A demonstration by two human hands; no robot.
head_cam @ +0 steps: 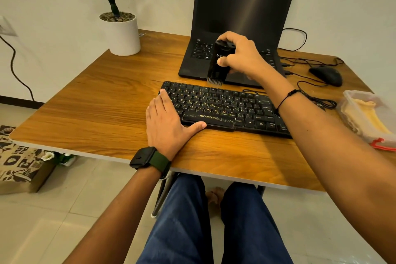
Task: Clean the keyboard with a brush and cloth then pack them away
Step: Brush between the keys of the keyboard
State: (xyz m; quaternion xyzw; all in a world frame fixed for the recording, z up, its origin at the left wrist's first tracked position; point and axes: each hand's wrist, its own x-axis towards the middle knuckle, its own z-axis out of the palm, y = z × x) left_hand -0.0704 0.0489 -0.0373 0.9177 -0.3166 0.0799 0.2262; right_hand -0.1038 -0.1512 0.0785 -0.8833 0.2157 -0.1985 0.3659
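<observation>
Black Zebronics keyboard (225, 109) lies near the middle of the wooden table (96, 100), just in front of an open laptop (242, 17), screen dark. Left hand (169, 122) flat, fingers straight, pressing the keyboard's left end, thumb along its near edge. Right hand (237, 53) grips a black brush (218, 62) upright, bristles down, just above the keyboard's far edge. Clear plastic box (368, 118) with yellow cloth (370, 113) inside sits at right edge. Mouse (326, 75) far right. White potted plant (122, 32) far left.
</observation>
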